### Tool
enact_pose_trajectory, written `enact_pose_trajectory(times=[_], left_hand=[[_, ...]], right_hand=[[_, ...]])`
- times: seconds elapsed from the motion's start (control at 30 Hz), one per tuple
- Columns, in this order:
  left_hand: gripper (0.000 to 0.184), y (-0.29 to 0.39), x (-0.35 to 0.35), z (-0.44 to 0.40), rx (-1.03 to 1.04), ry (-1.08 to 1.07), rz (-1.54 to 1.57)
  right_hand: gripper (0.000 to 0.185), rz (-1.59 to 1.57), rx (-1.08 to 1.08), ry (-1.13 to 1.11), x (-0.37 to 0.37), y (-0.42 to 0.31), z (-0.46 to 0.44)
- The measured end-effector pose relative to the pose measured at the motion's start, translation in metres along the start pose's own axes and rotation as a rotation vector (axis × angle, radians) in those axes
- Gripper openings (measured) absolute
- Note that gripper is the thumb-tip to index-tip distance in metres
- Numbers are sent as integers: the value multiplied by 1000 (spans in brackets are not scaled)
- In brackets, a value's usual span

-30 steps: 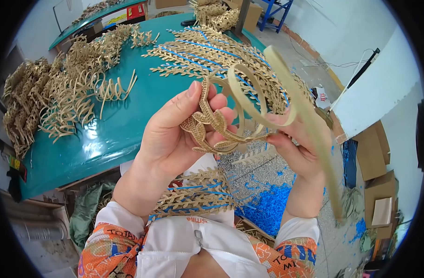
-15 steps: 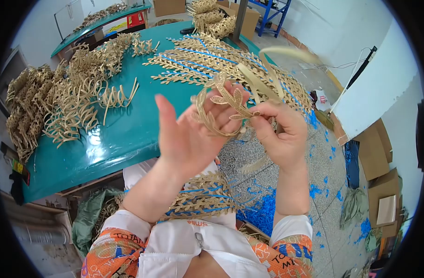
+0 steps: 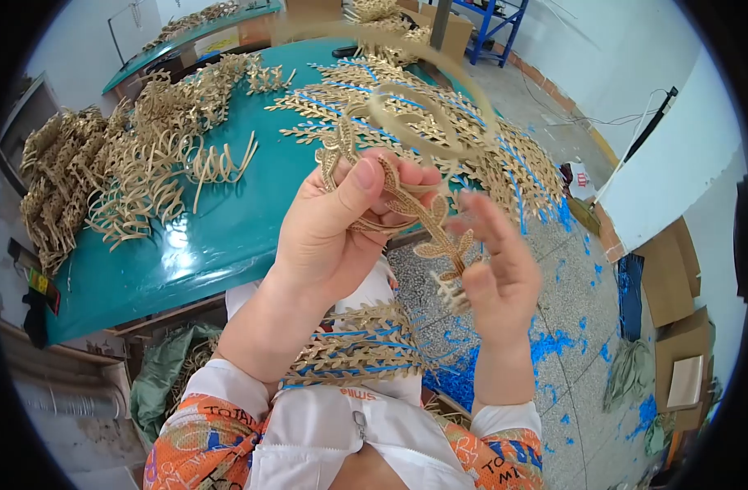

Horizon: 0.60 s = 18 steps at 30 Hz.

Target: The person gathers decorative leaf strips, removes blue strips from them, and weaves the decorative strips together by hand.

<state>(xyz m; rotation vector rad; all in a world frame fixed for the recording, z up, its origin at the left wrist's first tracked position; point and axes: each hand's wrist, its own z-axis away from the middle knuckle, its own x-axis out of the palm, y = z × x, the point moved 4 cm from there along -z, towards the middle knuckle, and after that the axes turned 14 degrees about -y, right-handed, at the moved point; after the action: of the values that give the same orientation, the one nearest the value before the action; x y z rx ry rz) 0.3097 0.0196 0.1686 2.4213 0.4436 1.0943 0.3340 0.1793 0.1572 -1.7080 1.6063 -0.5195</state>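
A gold braided leaf-shaped trim (image 3: 429, 220) is wound in a loop around the fingers of my left hand (image 3: 329, 216). That hand is closed on it, the thumb pressing on top. One leafy end of the trim hangs down to the right. Close beside this end is my right hand (image 3: 504, 273), its fingers apart and slightly blurred, with nothing seen gripped between them. Above both hands a pale gold strip (image 3: 480, 114) curves through the air in blurred loops. Across my lap lie several gold leaf strips (image 3: 357, 347) with blue strands among them.
The green table (image 3: 186, 265) carries heaps of coiled gold strips (image 3: 145, 167) on the left and flat leaf strips (image 3: 333, 106) with blue lines further back. Blue scraps (image 3: 545, 347) litter the floor. Cardboard boxes (image 3: 668, 265) stand at the right, and a blue shelf (image 3: 498, 33) behind.
My left hand has turned and closed its fingers and thumb on the trim. My right hand has let go of the trim and spread its fingers. The loose pale strip has swung upward.
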Motion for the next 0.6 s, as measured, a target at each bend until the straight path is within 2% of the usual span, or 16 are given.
enact_pose_trajectory(times=[0.17, 0.27, 0.33, 0.5, 0.6], left_hand=[[18, 15, -5, 0, -27, -147, 11], [21, 18, -3, 3, -34, -53, -2], [20, 17, -6, 6, -64, -100, 40], [22, 15, -1, 10, -135, -177, 206], [22, 14, 4, 13, -150, -106, 254]], right_hand=[[31, -40, 185, -209, 0, -7, 10], [22, 168, 132, -140, -10, -30, 1], [20, 421, -31, -181, -12, -47, -7], [24, 532, -101, -220, -20, -61, -20], [25, 541, -195, -279, -22, -60, -25]])
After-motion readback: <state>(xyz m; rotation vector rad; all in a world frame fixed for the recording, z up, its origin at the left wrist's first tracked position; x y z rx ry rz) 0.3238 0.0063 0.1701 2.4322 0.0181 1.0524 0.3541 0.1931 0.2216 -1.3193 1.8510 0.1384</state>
